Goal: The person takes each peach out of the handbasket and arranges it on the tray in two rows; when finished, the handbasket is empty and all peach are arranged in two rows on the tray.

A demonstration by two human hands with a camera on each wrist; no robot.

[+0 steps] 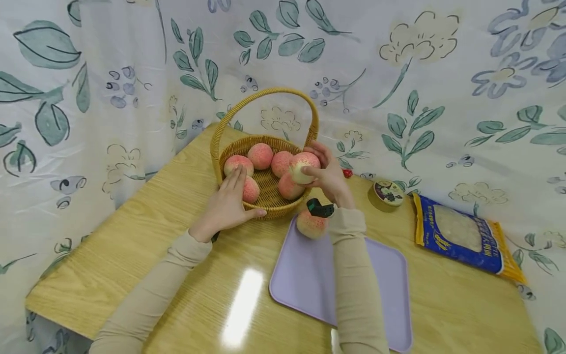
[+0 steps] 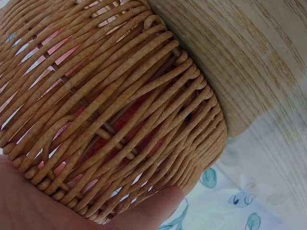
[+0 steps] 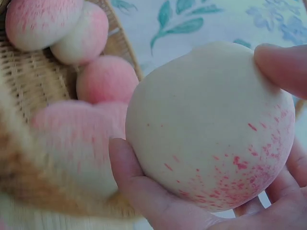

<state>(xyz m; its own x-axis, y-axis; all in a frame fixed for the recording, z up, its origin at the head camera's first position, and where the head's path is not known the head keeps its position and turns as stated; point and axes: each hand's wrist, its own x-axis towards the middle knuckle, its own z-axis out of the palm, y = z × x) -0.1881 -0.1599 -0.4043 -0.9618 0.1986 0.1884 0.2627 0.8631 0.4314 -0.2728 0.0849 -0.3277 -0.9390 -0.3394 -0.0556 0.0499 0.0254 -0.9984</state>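
Observation:
A wicker basket (image 1: 270, 212) with a tall arched handle stands on the table, several pink-and-cream peaches (image 1: 260, 156) inside. My left hand (image 1: 223, 204) holds the basket's near-left rim, fingers over the inside by a peach and thumb outside along the front. In the left wrist view the thumb (image 2: 151, 208) lies against the woven wall (image 2: 110, 110); the other fingertips are hidden there. Over the basket's right side, my right hand (image 1: 329, 177) grips a peach (image 3: 206, 129) between thumb and fingers, above the other peaches.
One peach (image 1: 311, 225) sits on the far-left corner of a lilac tray (image 1: 305, 275), partly behind the right wrist camera. Right of the basket are a round tin (image 1: 385, 195) and a blue-and-yellow packet (image 1: 464, 236). A floral curtain (image 1: 353, 59) hangs behind the table (image 1: 177, 196).

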